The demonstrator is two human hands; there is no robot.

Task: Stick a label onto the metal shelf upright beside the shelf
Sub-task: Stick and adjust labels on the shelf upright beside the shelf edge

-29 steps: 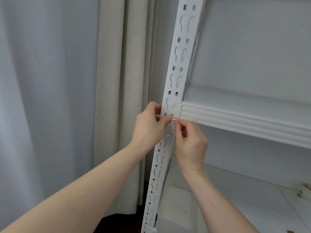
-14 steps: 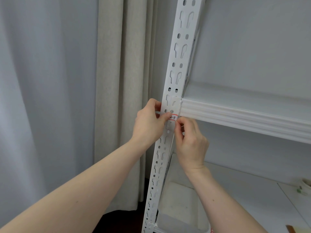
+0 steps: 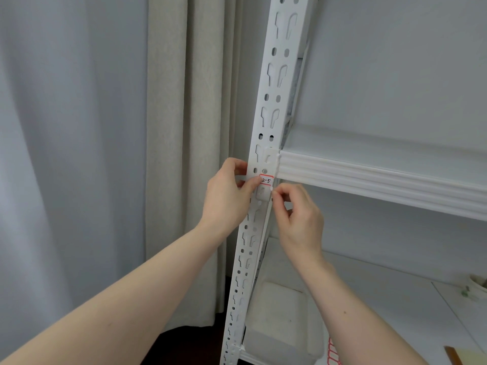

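A small white label with a red border and "2-5" written on it lies on the front of the white slotted metal upright, level with the shelf's front edge. My left hand wraps around the upright from the left, and its thumb presses on the label's left part. My right hand sits just below and right of the label. Its fingers are curled, with the fingertips at the upright's right edge. I see nothing held in it.
Beige and grey curtains hang left of the upright. Below, a lower shelf board carries a white box, a sheet of red-bordered labels and a tape roll at the far right.
My right hand has let go of the label's right end and dropped slightly below it. The label now shows flat on the upright. My left thumb stays on its left part.
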